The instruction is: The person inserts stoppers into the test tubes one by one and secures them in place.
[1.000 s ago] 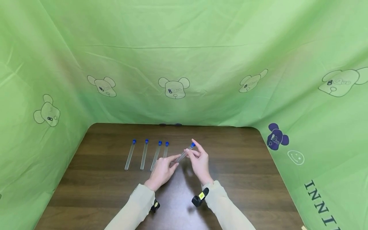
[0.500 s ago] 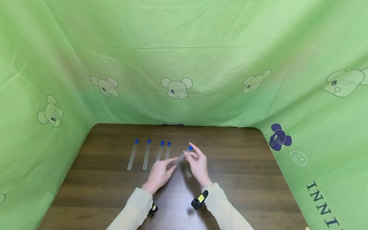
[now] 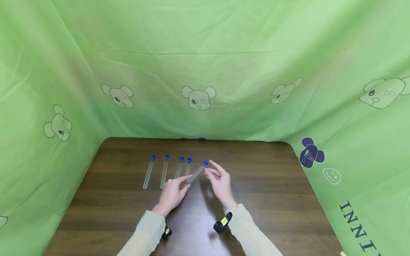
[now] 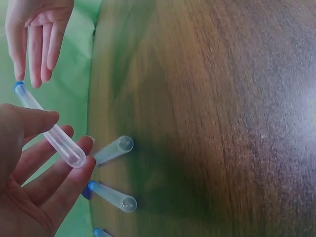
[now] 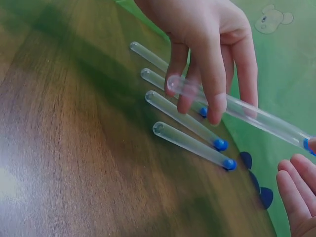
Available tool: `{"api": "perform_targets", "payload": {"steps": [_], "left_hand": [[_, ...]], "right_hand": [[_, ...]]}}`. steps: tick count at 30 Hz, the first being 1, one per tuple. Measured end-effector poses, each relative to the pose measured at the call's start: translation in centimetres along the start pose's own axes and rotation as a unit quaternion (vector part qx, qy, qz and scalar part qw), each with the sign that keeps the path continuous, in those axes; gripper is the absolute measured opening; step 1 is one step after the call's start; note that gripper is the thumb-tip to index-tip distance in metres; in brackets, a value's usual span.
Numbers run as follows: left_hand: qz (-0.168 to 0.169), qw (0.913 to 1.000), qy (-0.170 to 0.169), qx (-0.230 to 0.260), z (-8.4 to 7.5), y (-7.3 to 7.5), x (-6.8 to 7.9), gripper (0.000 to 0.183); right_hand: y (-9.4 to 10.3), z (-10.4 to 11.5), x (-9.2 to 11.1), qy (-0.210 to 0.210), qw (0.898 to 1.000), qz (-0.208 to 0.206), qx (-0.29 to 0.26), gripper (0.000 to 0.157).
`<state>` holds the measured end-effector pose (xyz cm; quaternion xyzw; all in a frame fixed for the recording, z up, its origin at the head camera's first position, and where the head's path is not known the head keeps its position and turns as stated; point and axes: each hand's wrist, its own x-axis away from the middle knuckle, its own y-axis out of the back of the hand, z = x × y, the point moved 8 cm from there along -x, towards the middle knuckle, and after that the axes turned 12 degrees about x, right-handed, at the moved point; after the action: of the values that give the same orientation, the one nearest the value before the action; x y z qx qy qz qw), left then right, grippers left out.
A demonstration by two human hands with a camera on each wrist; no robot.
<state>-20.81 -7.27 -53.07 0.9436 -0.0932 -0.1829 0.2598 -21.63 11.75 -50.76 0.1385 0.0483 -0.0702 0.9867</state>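
Observation:
My left hand (image 3: 173, 195) pinches a clear test tube (image 3: 196, 173) with a blue cap between thumb and fingers, around its lower part. The tube is tilted, its cap (image 3: 205, 163) up toward my right hand (image 3: 221, 184). In the left wrist view, thumb and fingers press on the tube (image 4: 60, 140) from both sides, above the table. The right hand's fingers are extended and relaxed, one fingertip right at the blue cap (image 4: 19, 84). Several more blue-capped test tubes (image 5: 195, 147) lie side by side on the table, left of and partly under the left hand in the head view.
The brown wooden table (image 3: 269, 199) has rounded far corners. A green curtain (image 3: 198, 64) with bear-head prints hangs around its back and sides. Each wrist carries a small black camera (image 3: 223, 223).
The left hand has drawn the tube to the left and slightly down. The right hand's fingers, earlier around the cap end, have come off the tube's body, and the cap has slid away from them.

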Motion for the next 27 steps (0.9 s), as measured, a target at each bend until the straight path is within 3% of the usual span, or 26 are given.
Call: {"api": "perform_targets", "payload": {"steps": [10,15,22,27], "left_hand": [[-0.008,0.9997,0.02,0.009,0.5,0.5,0.2,0.037],[-0.012,0.9984,0.044,0.034,0.9,0.9,0.2,0.038],[-0.075,0.9954,0.055,0.026,1.7,3.6,-0.3,0.037],[-0.11,0.9931,0.039,0.015,2.0,5.7,-0.6,0.037]], "right_hand": [[1.1,0.9,0.6,0.003,0.998,-0.028,0.049,0.04],[1.3,-1.8,-0.1,-0.013,0.998,-0.035,0.059,0.04],[2.3,-3.2,-0.9,-0.016,0.998,-0.039,0.054,0.045],[3.2,-3.2,-1.4,-0.028,0.998,-0.032,0.056,0.05]]}}
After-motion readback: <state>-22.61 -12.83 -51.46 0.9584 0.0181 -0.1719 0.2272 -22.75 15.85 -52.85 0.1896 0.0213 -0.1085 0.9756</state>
